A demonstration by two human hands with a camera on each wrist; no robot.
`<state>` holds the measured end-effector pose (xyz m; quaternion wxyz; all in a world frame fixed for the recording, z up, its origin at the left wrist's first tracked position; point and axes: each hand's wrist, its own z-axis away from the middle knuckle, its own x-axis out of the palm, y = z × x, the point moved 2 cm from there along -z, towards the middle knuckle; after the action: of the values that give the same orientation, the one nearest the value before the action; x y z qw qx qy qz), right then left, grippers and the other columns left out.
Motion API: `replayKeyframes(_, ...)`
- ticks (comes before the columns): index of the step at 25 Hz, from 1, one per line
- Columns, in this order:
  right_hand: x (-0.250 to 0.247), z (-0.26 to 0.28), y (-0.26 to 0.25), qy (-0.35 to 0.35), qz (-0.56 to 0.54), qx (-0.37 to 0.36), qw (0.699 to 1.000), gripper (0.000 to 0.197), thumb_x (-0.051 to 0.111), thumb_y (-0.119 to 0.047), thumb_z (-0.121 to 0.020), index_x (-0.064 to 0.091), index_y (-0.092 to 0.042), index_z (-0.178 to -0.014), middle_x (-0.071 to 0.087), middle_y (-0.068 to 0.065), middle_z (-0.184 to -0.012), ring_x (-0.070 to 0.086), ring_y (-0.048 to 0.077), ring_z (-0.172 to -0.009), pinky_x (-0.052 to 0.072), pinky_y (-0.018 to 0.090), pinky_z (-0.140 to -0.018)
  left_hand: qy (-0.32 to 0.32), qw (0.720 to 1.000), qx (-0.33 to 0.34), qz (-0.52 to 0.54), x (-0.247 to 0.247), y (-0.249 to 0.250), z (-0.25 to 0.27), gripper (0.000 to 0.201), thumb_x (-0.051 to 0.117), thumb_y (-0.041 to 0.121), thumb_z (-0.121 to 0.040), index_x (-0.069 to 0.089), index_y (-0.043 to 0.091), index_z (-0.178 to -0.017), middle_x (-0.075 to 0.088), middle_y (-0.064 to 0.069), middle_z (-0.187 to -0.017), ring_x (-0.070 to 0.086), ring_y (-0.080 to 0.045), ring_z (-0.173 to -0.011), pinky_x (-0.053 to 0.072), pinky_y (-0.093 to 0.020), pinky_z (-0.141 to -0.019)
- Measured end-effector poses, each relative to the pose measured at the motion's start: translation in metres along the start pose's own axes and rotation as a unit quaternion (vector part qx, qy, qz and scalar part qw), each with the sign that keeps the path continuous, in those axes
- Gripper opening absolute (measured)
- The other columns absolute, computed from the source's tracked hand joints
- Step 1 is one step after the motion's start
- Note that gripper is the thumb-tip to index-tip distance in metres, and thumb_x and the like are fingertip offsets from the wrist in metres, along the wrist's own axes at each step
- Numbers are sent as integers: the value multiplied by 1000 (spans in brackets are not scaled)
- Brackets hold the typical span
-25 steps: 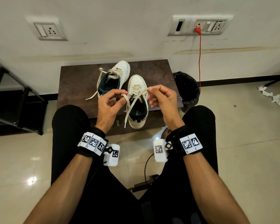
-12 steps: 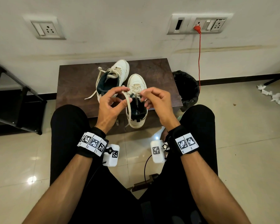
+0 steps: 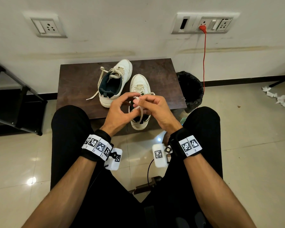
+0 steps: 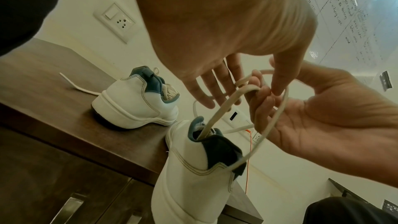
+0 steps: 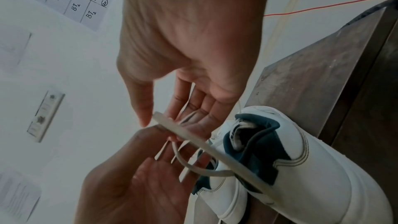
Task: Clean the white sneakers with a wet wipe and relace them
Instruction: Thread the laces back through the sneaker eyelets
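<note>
My hands have come together over the near shoe [image 3: 139, 102]; a second ago they were apart, each drawing a lace end out taut, and now the lace [image 4: 226, 108] is slack and looped between them. My left hand [image 3: 120, 111] has its thumb and forefinger curled round to the loop, the other fingers spread loose below it. My right hand [image 3: 156, 107] pinches the lace, a bight wrapped over its bent fingers. I judge that I am past the pulling-tight and into forming the bow on this shoe, so its lacing is nearly done.

The near shoe stands at the front edge of the worktop [image 3: 76, 83], heel toward me, both lace ends rising from its collar to my hands. Just beyond it, to the left and nearly touching, the far shoe [image 3: 115, 81] sits with its laces loose, one end trailing over the worktop; I take it that it still needs tying.

Right of the worktop, on the floor, a bin [image 3: 190, 89] lined with a black bag; I cannot tell what is in it. Farther right, crumpled white scraps [image 3: 275, 97] lie on the floor.
</note>
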<state>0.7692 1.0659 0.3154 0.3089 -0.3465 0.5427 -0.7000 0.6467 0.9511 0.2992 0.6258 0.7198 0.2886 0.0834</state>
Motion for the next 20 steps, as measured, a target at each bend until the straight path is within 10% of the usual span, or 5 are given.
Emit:
replayKeyframes(8, -9, -6, 6, 64, -1, -7, 998, 11, 71, -2, -98, 76, -5, -108, 80, 14, -93, 76, 20, -77, 64, 28, -73, -4, 999, -43, 30, -3, -5, 0, 49, 78, -4, -86, 62, 9, -130, 70, -15, -80, 63, -22, -75, 54, -33, -85)
replayKeyframes(14, -10, -6, 16, 115, 131, -13, 985, 26, 67, -7, -102, 66, -17, -126, 79, 10, -82, 73, 21, -62, 59, 29, -59, 88, 993, -40, 68, -12, -5, -5, 16, 75, -5, -87, 70, 0, -101, 71, -8, -92, 66, -16, -85, 54, -27, -81)
replayKeyframes(20, -6, 0, 13, 68, 285, -77, 953, 29, 55, -30, -109, 76, -13, -98, 69, 0, -64, 63, 7, -61, 54, 28, -66, 122, 957, -97, 245, -19, -13, -14, 18, 72, -4, -90, 73, 6, -105, 77, -15, -97, 68, -19, -69, 54, -25, -68)
